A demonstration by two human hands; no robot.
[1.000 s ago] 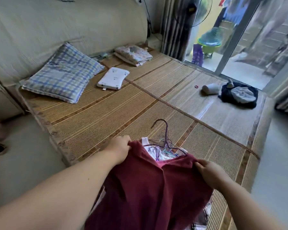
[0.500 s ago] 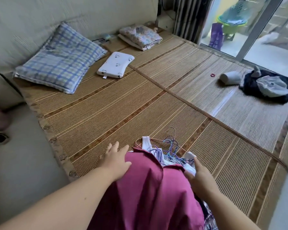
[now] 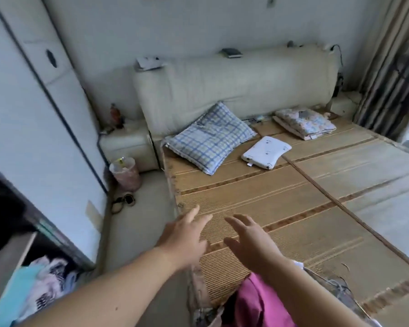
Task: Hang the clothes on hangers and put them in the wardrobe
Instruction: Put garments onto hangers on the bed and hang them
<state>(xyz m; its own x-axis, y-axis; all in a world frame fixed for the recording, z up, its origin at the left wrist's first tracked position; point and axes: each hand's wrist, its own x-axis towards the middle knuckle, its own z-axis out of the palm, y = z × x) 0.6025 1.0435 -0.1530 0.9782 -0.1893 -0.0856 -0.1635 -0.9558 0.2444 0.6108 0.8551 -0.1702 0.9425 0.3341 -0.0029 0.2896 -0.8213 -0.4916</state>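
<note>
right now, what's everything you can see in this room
bamboo mat: one, tan, covering the bed
checked pillow: one, blue and white, head of the bed, left
small pillow: one, white, right of the checked one
folded blanket: one, floral, head of the bed, right
headboard: one, cream, behind the pillows
pink garment: one, pink, foot of the bed, bottom edge
wardrobe: one, white doors, left
patterned clothes: a pile, black and white, dark opening bottom left
bin: one, pinkish, floor beside the bed
curtain: one, striped beige, far right
left hand: one, bare, over the mat, holding nothing
right hand: one, bare, beside it, holding nothing
</note>
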